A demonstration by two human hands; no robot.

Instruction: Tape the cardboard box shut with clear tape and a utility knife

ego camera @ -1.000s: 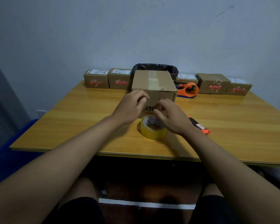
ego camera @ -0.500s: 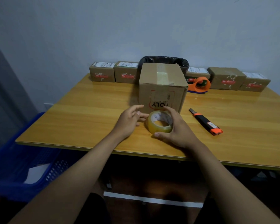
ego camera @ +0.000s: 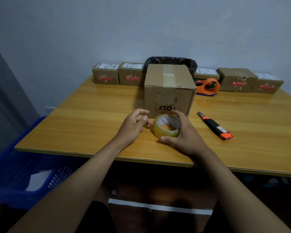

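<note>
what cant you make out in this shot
- Head view: the tape roll's loose end, too fine to see.
- Utility knife blade: in or out, too small.
- Bin contents, hidden behind the cardboard box.
- Small parcels' labels, too small.

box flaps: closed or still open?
Closed. The cardboard box has its top flaps lying flat, with a strip of tape running along the centre seam and down the front face.
</note>
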